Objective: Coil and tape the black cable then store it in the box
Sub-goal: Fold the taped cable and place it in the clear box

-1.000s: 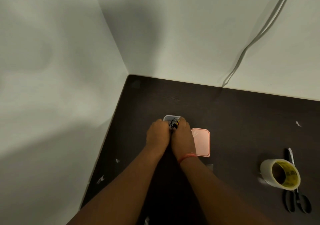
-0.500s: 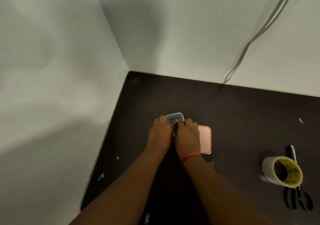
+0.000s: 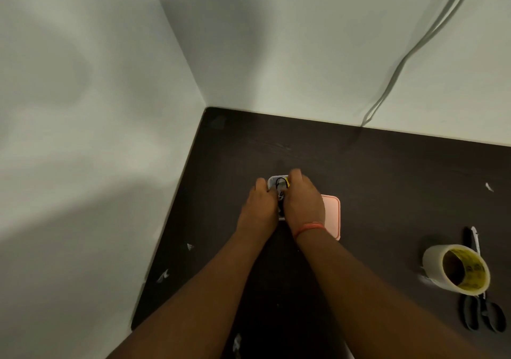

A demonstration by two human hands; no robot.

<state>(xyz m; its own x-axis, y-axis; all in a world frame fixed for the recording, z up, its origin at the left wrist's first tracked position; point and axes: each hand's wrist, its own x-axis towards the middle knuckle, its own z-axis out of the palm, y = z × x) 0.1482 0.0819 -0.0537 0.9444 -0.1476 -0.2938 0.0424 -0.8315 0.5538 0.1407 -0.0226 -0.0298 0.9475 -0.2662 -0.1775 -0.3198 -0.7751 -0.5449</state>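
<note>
A small clear box (image 3: 272, 181) sits on the dark table, mostly covered by my two hands. The coiled black cable (image 3: 281, 184), with a bit of yellow tape on it, lies inside the box between my hands. My left hand (image 3: 260, 206) rests on the box's left side, fingers curled over its rim. My right hand (image 3: 302, 199) covers the right side, fingers pressing on the cable. An orange band circles my right wrist. The pink lid (image 3: 331, 215) lies flat just right of the box, partly under my right hand.
A roll of tape (image 3: 457, 269) stands at the right, with black-handled scissors (image 3: 479, 310) behind and below it. Small scraps of tape (image 3: 163, 275) lie near the table's left edge. Walls close the corner at back and left; a grey cord (image 3: 401, 63) hangs down the back wall.
Both hands have slid forward over the box, and the cable has gone down from between my fingers into it. The view has shifted slightly.
</note>
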